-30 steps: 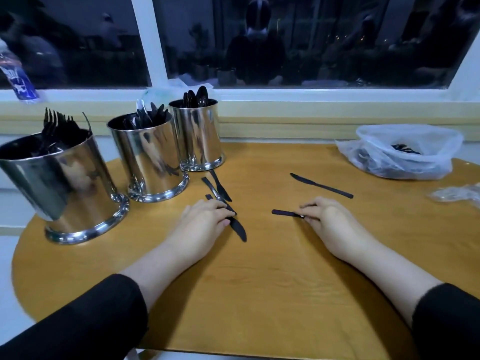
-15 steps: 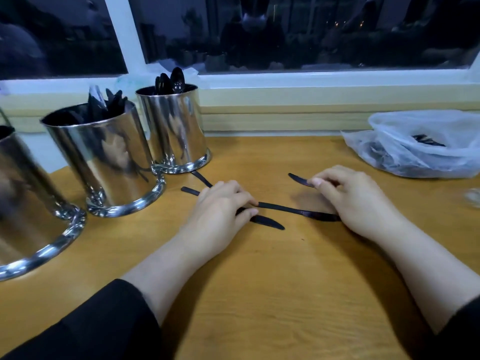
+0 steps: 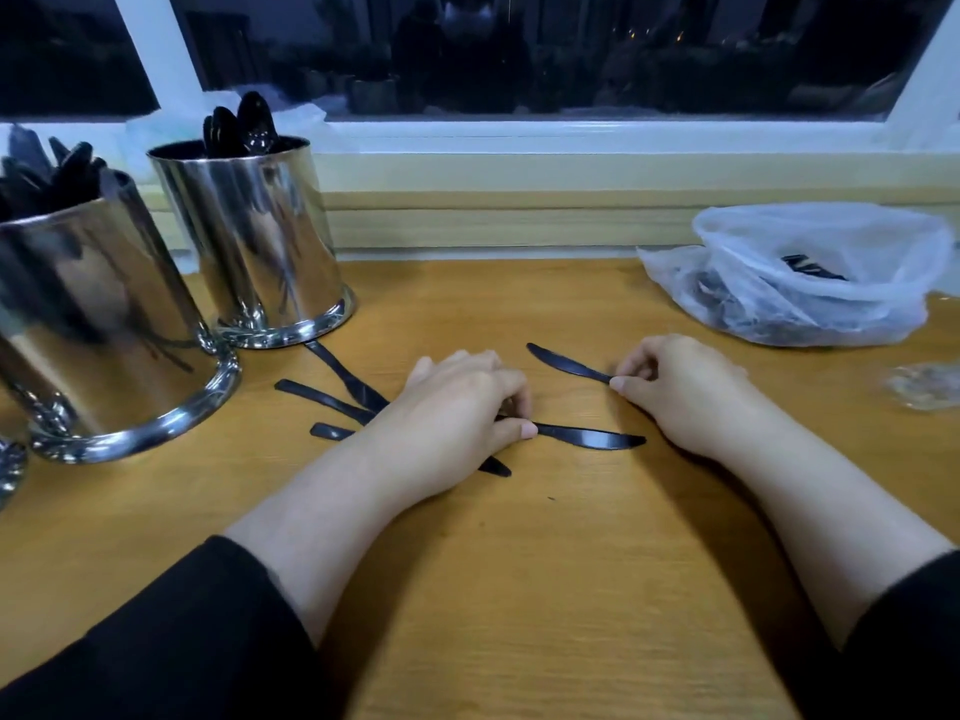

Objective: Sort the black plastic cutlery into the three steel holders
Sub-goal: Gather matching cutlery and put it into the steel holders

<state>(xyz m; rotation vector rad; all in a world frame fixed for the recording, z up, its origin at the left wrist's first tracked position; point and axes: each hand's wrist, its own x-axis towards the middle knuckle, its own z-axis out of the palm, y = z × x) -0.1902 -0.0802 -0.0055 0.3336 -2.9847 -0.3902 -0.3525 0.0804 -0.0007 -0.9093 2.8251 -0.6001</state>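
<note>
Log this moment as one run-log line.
left hand: pinches black plastic knife | right hand: pinches second black plastic knife | both knives on wooden table

The left hand (image 3: 457, 413) covers the middles of several black knives (image 3: 332, 402), so how many lie under it, and its grip, can't be made out. The near steel holder (image 3: 104, 324) runs off the left edge; a third shows only a sliver of base (image 3: 10, 470). Cutlery inside the plastic bag (image 3: 810, 283) blurs together.
</note>
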